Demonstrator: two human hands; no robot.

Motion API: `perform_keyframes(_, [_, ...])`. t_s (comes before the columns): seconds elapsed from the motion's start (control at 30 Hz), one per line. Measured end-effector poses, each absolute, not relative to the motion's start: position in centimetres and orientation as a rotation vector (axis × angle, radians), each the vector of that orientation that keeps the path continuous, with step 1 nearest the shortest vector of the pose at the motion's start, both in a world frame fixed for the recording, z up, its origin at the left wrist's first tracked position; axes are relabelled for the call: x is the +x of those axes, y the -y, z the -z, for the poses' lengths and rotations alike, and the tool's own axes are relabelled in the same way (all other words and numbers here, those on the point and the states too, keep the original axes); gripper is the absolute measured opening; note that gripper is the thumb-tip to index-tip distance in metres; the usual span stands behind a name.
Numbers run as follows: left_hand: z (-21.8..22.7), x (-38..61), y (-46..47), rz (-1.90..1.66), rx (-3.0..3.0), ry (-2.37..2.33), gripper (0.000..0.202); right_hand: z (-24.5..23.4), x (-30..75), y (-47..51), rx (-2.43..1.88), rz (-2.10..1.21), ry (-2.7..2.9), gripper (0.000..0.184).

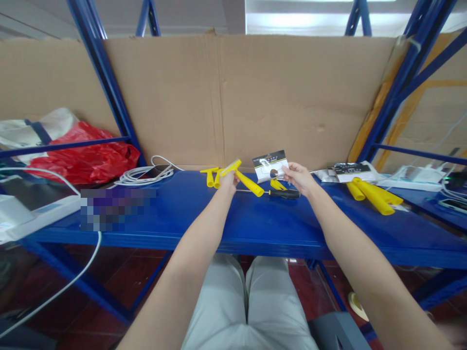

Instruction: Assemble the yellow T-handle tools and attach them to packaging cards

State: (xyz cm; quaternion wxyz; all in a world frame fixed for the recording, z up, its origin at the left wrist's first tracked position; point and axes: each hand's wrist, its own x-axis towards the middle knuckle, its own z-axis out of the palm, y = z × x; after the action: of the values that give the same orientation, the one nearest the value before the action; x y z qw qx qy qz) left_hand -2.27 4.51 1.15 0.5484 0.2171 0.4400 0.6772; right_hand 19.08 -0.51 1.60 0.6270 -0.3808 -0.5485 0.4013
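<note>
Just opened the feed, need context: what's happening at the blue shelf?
A seated person sits at the blue shelf. The left hand holds a yellow plastic bar above it; the right hand holds a small white packet. A black-handled screwdriver lies on the shelf between them, more yellow tubes to the right.

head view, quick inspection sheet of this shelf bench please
surface: blue shelf, items lie along its back
job's things: yellow tube in left hand; white card packet in right hand
clutter: screwdriver, loose yellow tubes, red bag
grippers: both hands gripping, raised over the shelf
cables: white cable coil at back left
surroundings: cardboard sheet behind, blue rack post
</note>
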Motion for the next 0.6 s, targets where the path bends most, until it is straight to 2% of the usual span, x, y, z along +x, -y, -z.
perform_keyframes(0.6, [-1.3,-3.9,-5.4,-1.752,0.299,-0.974,0.008,-2.4,20.1,0.9,-0.870,-0.880,1.256,0.034])
